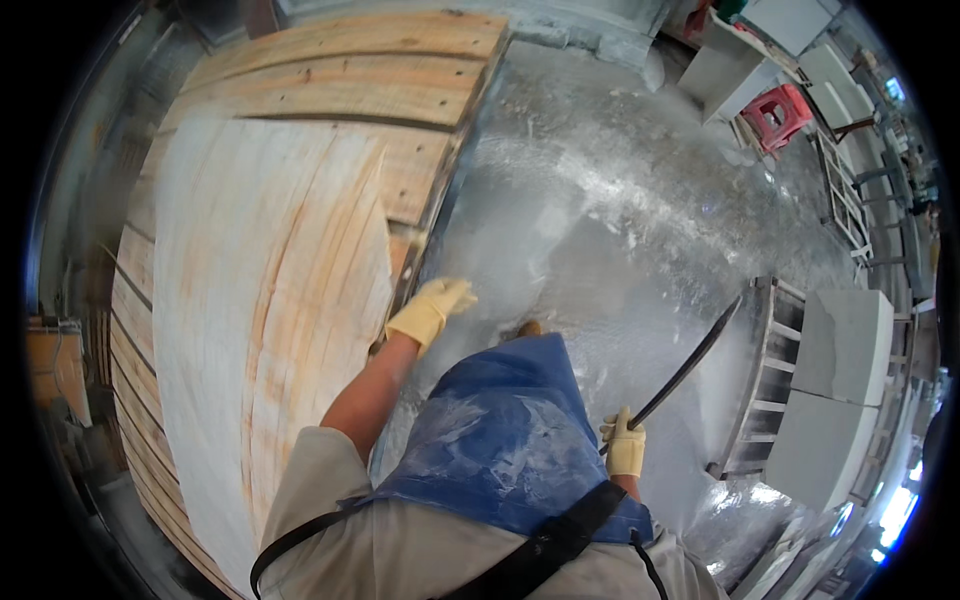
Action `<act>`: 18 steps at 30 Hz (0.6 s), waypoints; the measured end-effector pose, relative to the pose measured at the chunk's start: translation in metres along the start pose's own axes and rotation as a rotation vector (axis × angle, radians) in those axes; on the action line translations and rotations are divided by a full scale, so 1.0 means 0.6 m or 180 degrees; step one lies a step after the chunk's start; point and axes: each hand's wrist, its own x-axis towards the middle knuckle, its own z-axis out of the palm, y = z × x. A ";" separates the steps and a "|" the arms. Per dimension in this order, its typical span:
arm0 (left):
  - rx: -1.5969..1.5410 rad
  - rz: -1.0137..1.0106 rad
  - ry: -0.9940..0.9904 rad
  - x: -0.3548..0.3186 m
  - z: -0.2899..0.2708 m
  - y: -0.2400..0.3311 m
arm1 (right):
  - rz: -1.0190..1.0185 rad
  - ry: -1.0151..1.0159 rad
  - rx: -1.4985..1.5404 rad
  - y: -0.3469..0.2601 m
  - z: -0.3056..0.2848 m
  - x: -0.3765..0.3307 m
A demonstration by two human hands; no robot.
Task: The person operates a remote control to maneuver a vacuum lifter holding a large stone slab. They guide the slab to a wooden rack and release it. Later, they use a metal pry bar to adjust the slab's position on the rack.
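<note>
My right hand (625, 447), in a pale yellow glove, is closed around a long dark bar (690, 363) that looks like a pry bar. The bar slants up and away to the right, and its far end tapers. My left hand (435, 310), also gloved, is held out by the edge of the wooden platform, with its slightly blurred fingers apart and nothing visible in them. Beside it on the left, a large white stone slab (290, 260) with orange-brown veins lies on the planks (375, 85).
Wet grey concrete floor (600, 130) stretches ahead and to the right. A slatted metal rack (765, 385) stands at the right beside pale blocks (835, 400). Farther back are a red plastic stool (775, 118) and a white table-like piece (728, 70). A blue apron (510, 420) covers my front.
</note>
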 end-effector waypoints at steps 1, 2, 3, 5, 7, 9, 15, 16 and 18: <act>0.0242 -0.0137 -0.0223 0.016 0.024 0.014 | -0.0080 0.0049 0.0033 -0.022 0.004 0.034; 0.0518 -0.0115 -0.0211 0.016 0.030 0.009 | -0.0174 -0.0007 0.0005 -0.051 0.007 0.074; 0.0854 -0.0102 -0.0307 0.032 0.034 0.009 | -0.0125 0.0000 0.0044 -0.103 0.009 0.090; 0.1310 -0.0294 -0.0255 0.032 0.068 0.052 | -0.0194 0.0005 0.0236 -0.158 0.013 0.140; 0.2239 -0.0379 -0.0201 0.045 0.063 0.055 | -0.0314 -0.0049 0.0412 -0.200 0.018 0.199; 0.2740 -0.0589 -0.0281 0.124 -0.001 -0.059 | -0.0584 -0.0067 0.0392 -0.251 0.026 0.251; 0.2071 -0.1236 -0.0318 0.327 -0.027 -0.143 | -0.0863 0.0085 -0.0003 -0.454 0.038 0.389; 0.2333 -0.1002 -0.0568 0.358 -0.019 -0.128 | -0.0987 0.0169 0.0095 -0.485 0.043 0.419; 0.2988 -0.0518 -0.1006 0.421 0.010 -0.084 | -0.1300 0.0299 0.0248 -0.553 0.058 0.485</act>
